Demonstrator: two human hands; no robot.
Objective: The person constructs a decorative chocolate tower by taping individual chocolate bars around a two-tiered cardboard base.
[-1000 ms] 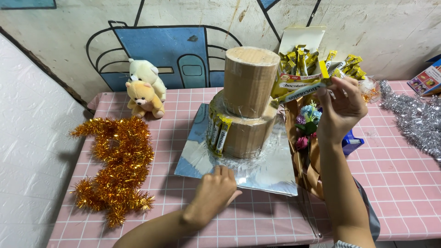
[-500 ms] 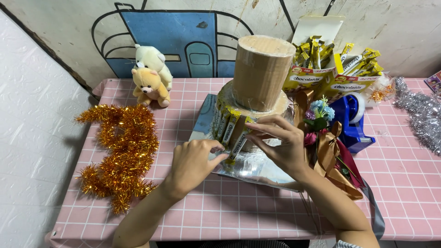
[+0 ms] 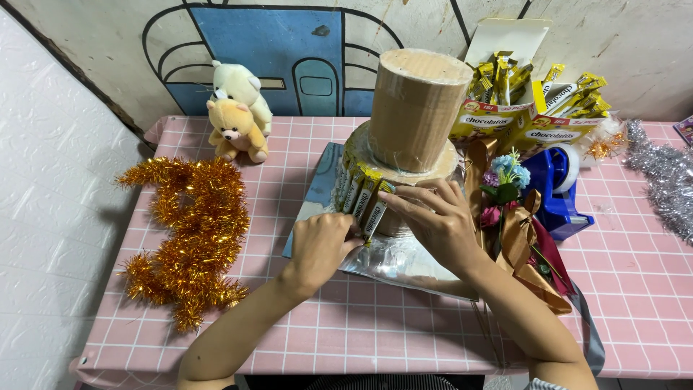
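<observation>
Two-tier cardboard tower (image 3: pixel 415 115) on a silver board (image 3: pixel 393 256), centre of a pink checked table (image 3: pixel 346 325). A row of yellow snack bars (image 3: pixel 357 195) stands upright against the left front of the tower's wide lower tier. The left hand (image 3: pixel 321 245), in front of the tower, pinches the lower end of the newest bar (image 3: pixel 375 213) at the right end of that row; the right hand (image 3: pixel 433 220), also in front and slightly right, lies with spread fingers (image 3: pixel 404 202) pressing the same bar against the tier wall, closed on nothing else. Right of the tower: artificial flowers with gold ribbon (image 3: pixel 509 217) and a blue tape dispenser (image 3: pixel 559 191). Behind it to the right: open boxes of spare bars (image 3: pixel 527 108). Left of the tower: orange tinsel (image 3: pixel 188 231) and two small teddy bears (image 3: pixel 234 119).

Risks, as judged: the bar may tilt or slide down if released before it is fixed; uneven pressure could dislodge neighbouring bars; the right forearm lies close to the flowers and could catch them.
</observation>
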